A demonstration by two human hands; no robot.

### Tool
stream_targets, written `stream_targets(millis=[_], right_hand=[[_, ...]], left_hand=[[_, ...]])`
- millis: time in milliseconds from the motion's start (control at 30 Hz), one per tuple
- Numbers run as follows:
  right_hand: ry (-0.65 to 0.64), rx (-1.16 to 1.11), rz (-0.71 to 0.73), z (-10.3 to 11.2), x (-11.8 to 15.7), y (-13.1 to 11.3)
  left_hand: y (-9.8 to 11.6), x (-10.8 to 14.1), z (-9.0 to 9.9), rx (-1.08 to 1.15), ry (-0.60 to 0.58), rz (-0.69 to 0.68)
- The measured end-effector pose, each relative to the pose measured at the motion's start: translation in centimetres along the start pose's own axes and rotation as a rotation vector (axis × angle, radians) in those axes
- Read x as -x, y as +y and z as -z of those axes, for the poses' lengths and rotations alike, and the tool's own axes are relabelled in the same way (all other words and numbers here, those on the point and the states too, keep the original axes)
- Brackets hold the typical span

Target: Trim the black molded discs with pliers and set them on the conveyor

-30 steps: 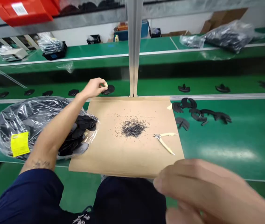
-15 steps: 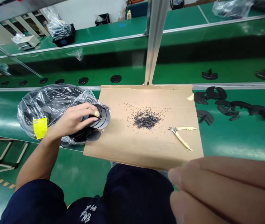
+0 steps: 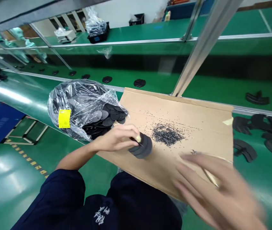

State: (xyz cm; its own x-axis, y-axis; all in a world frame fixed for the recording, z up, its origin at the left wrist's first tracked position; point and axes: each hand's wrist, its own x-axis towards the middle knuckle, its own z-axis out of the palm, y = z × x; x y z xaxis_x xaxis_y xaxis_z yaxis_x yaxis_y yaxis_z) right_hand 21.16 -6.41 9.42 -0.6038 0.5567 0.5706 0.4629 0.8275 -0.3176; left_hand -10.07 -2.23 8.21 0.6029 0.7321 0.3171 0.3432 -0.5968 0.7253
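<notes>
Head view peeps, what've the hands got, and how far along does it look?

— Nearest, the right hand [image 3: 218, 191] is a blur, fingers loosely spread and gripping nothing I can see. It's by the pale-handled cutters [image 3: 211, 177]; can't tell if it's touching them. The left hand [image 3: 115, 137] pinches a round black piece [image 3: 144, 151] over the cardboard [image 3: 145, 102], beside a scatter of tiny black bits [image 3: 167, 134].

So, nearly done?

— Nah, partway imo. The plastic bag [image 3: 78, 102] holds loads more black discs [image 3: 108, 122]. Dark curved pieces [image 3: 247, 150] lie on the green surface [image 3: 265, 172] to the right. Further back there's a spaced row of dark pieces [image 3: 139, 83]; those could be handled ones, but I can't confirm.
</notes>
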Motion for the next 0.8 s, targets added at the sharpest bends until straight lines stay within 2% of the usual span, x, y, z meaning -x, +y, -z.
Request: stream_targets(millis=[100,167,200,267,400,467,500,567,633,700,733,800], right_hand=[[-0.096,-0.006,0.112,-4.3,-2.0,1.8],[-0.075,-0.089,0.112,-6.4,-1.9,2.6],[-0.044,-0.153,0.076,-7.1,-1.6,2.9],[0.01,-0.297,-0.086,-7.9,-0.9,3.7],[0.082,-0.6,-0.602,-8.7,-0.1,5.6],[0.113,-0.786,-0.782,-9.2,0.1,6.6],[0.131,-0.868,-0.84,-9.5,0.2,7.0],[0.148,-0.988,-0.91,-9.9,0.3,7.7],[0.14,-1.065,-0.95,-10.1,0.5,8.0],[0.135,-1.126,-0.983,-10.2,0.6,8.1],[0.133,-1.153,-1.0,-10.2,0.7,8.1],[0.133,-1.192,-1.034,-10.2,0.8,7.9]], left_hand=[[-0.6,-0.7,-3.6,0.16,-0.027,0.126],[-1.2,-0.8,-4.8,0.221,-0.08,0.199],[-1.5,-0.8,-4.9,0.193,-0.101,0.226],[-2.5,-0.5,-3.7,-0.043,-0.107,0.291],[-5.0,1.0,0.6,-0.864,-0.066,0.57],[-6.0,2.0,2.3,-1.075,-0.065,0.643],[-6.4,2.5,2.8,-1.115,-0.044,0.637],[-6.7,3.3,3.4,-1.098,0.081,0.564],[-6.4,3.5,3.2,-0.966,0.301,0.471],[-5.9,3.0,2.2,-0.699,0.505,0.425],[-5.7,2.5,1.3,-0.521,0.57,0.427],[-5.3,1.0,-1.0,-0.134,0.622,0.444]])
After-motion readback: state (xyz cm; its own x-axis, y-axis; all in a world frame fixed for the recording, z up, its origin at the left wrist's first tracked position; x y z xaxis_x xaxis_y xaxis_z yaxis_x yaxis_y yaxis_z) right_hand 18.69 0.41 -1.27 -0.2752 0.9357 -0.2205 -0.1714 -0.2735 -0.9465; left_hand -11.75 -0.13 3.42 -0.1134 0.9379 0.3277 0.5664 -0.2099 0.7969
